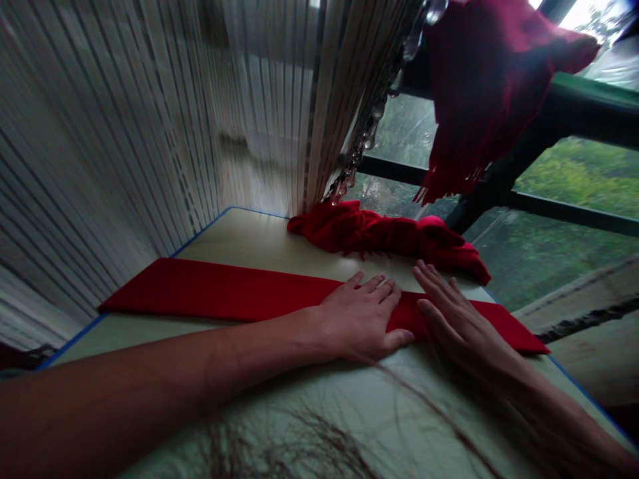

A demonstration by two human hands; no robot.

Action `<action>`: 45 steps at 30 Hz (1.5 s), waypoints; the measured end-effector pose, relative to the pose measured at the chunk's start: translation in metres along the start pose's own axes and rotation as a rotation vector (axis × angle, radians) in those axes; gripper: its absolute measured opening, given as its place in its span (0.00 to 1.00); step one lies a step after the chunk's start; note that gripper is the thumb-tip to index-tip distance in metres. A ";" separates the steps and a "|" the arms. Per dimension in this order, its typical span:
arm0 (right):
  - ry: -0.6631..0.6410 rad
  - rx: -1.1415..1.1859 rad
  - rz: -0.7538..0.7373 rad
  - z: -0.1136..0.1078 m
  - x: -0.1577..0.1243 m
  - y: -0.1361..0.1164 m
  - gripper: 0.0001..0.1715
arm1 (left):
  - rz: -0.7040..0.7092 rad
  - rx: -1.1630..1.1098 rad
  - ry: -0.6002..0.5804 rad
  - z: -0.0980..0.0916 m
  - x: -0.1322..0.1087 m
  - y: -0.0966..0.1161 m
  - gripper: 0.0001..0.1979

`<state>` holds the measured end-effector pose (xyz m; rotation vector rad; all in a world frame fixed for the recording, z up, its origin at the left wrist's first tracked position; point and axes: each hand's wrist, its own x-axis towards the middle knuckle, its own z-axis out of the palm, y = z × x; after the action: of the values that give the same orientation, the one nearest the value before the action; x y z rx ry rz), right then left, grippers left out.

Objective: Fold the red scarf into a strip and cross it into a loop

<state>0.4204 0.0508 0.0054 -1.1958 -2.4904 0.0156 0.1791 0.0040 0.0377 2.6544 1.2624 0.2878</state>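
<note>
A long red cloth [214, 293], folded into a flat strip, lies across the pale table [249, 239]. My left hand [362, 316] rests flat on the strip near its right end, fingers stretched out. My right hand [452, 316] lies flat beside it, also on the strip, fingers extended toward the far edge. Behind both hands a second red cloth [379, 233] sits bunched up at the table's far edge. A third red fringed cloth [479, 86] hangs above at the upper right.
A striped light curtain [150, 120] with a string of clear beads [369, 133] hangs at the left and back. Dark window bars [549, 120] and green foliage lie beyond the table's right edge. The table has a blue rim [74, 339].
</note>
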 end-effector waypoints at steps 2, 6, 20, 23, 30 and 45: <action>0.003 -0.017 0.016 0.001 -0.001 0.002 0.37 | 0.000 0.009 -0.009 0.000 0.000 0.000 0.40; -0.112 -0.019 0.030 -0.003 -0.002 0.005 0.36 | -0.004 0.012 -0.013 0.001 0.000 0.000 0.40; 0.007 -0.065 0.239 -0.017 -0.008 0.031 0.41 | -0.004 0.030 -0.016 0.002 0.001 -0.001 0.40; 0.015 -0.100 0.250 -0.019 -0.006 0.034 0.41 | 0.000 0.017 -0.007 0.004 0.001 -0.002 0.40; 0.019 -0.038 0.311 -0.016 -0.010 0.055 0.41 | 0.004 0.009 -0.004 0.004 0.001 -0.002 0.40; -0.021 -0.064 0.479 -0.024 -0.014 0.081 0.45 | 0.008 -0.018 -0.007 0.004 0.001 -0.003 0.40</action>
<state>0.4973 0.0885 0.0096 -1.7971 -2.1752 0.0748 0.1781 0.0061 0.0334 2.6438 1.2415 0.2888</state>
